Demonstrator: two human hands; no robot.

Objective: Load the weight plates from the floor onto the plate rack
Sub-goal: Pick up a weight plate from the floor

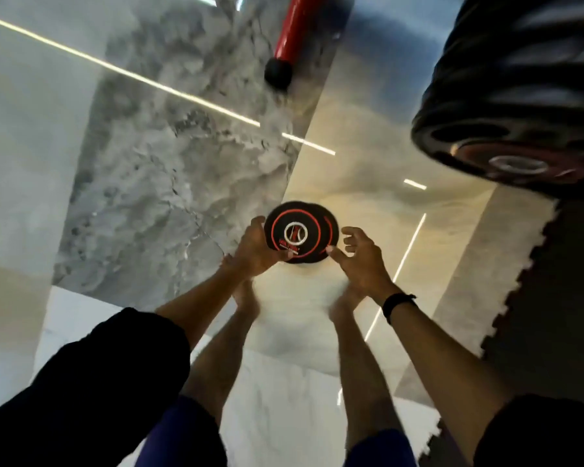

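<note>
Black sleeves (91,375) nearest. Left hand (253,251) gripping small plate (295,232) over glossy marble floor (155,170); right hand (361,257) open, just beside. Stacked plates (520,106) upper right, foam mat (536,298) right of plate.

It looked like a gym. Stacked black plates (520,106) filled the upper right of the frame, a red bar (292,32) stood at the top, and dark interlocking mats (553,298) edged glossy marble tiles (149,183) at right.
</note>
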